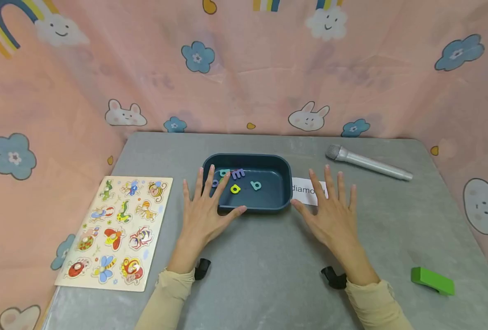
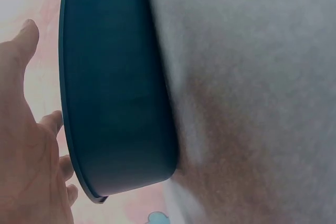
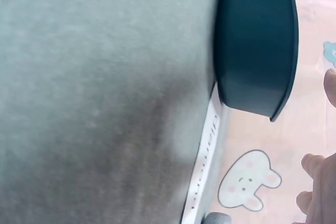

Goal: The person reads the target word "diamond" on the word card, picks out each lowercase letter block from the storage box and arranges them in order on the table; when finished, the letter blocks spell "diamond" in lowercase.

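A dark teal tray (image 1: 274, 176) stands near the middle of the table with several small plastic letters inside. Among them are a purple m (image 1: 238, 173), a teal b (image 1: 255, 185) and a yellow letter (image 1: 235, 189). My left hand (image 1: 202, 215) is spread over the tray's left end, fingers straight, partly hiding letters there. Spread likewise, my right hand (image 1: 335, 220) hovers by the tray's right front corner, holding nothing. Its fingers overlap a white card (image 1: 303, 198) printed with "diamo…", the word's end covered. Both wrist views show the tray's outer wall (image 2: 115, 87) beside the hands.
A wooden insect puzzle board (image 1: 116, 233) lies at the left. At the back right lies a silver microphone (image 1: 369, 162). A green block (image 1: 432, 280) sits near the right front of the grey table (image 1: 268, 275). A patterned pink cloth (image 1: 252, 68) hangs behind.
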Demonstrator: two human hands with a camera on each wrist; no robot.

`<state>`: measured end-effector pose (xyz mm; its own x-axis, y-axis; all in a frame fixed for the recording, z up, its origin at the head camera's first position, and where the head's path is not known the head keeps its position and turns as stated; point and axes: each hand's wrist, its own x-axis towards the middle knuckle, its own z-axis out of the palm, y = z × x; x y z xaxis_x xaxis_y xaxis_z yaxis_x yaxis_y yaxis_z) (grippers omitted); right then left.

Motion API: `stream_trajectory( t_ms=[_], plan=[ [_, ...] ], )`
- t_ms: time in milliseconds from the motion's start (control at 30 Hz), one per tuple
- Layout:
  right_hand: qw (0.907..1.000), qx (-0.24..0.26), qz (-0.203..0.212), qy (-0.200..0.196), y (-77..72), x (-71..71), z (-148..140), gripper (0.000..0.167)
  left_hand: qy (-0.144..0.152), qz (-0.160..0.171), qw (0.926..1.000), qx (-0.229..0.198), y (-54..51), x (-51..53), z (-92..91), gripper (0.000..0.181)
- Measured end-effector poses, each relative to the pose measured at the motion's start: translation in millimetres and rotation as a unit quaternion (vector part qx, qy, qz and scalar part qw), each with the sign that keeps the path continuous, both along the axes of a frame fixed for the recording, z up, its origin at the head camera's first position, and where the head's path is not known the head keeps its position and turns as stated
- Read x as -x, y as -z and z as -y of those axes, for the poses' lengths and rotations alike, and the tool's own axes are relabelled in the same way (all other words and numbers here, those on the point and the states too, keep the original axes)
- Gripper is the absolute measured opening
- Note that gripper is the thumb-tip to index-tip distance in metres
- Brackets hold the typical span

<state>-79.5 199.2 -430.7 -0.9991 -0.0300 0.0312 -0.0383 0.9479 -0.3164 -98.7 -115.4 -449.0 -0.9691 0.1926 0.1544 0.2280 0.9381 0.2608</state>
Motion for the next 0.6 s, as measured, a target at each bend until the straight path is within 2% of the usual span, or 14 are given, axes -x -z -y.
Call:
stream_trajectory(
  t_ms=[233,367,500,600],
  plan=[
    [1.0000,-0.007,-0.001,0.001,-1.7,2.1,5,0.095,-0.004,0.006,1.0000,-0.004,-3.0,1.0,2.6,0.102],
    [0.9998,-0.014,0.001,-0.016,-5.3,6.3,15,0.096,-0.009,0.011,0.9999,-0.002,-2.8,1.7,4.6,0.103],
    [0.9987,0.022,-0.007,-0.046,-7.8,13.6,30,0.092,-0.013,0.022,0.9997,-0.006,-2.1,2.5,6.5,0.105],
    [0.9933,0.067,-0.017,-0.092,-7.0,22.0,42,0.084,-0.019,0.026,0.9993,-0.019,-0.5,3.9,8.8,0.110]
  ],
)
